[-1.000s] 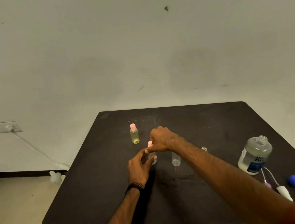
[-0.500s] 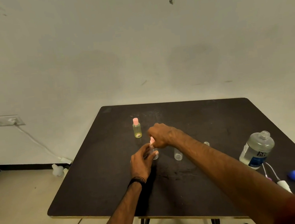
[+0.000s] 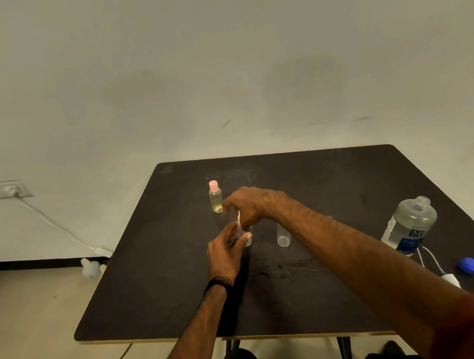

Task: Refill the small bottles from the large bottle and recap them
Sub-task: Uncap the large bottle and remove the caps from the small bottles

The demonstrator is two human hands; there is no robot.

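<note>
On the dark table [image 3: 319, 297] my left hand [image 3: 226, 255] grips a small clear bottle [image 3: 247, 239], mostly hidden by the fingers. My right hand [image 3: 250, 204] is closed on that bottle's pink cap [image 3: 238, 217] at its top. Behind them stands a small yellowish bottle [image 3: 216, 199] with a pink cap on. A second clear small bottle [image 3: 283, 235] stands uncapped just right of my hands; another is hidden behind my right forearm. The large clear bottle [image 3: 411, 225] with a blue label stands uncapped at the right.
A blue cap [image 3: 468, 266] lies near the table's right edge, beside a white pump piece with thin tubes [image 3: 448, 277]. On the floor at the left are a white plug and cable [image 3: 91, 267], leading up to a wall socket [image 3: 7, 189].
My view has shifted slightly. Both hands stay on the small bottle; the right hand has turned a little on the pink cap.
</note>
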